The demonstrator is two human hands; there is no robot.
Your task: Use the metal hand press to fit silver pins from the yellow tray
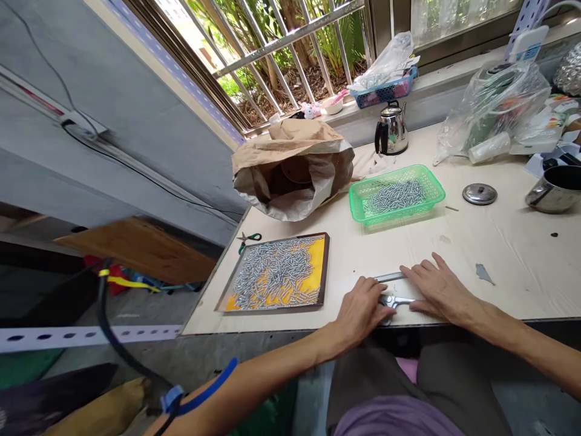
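Near the table's front edge, my left hand (363,307) is closed on the left end of a metal tool (396,301). My right hand (438,289) has its thumb by the tool's right end and its fingers on a thin metal bar (389,277) lying just beyond it. To the left lies a shallow tray (325,272) with a yellow base and many small metal pins (276,272). A green basket (397,213) farther back holds more of these pins.
An open brown paper bag (293,145) and green-handled scissors (249,237) are at the left. Behind stand a steel kettle (394,130) and plastic bags (499,109); a round lid (480,194) and a steel cup (556,191) are at the right.
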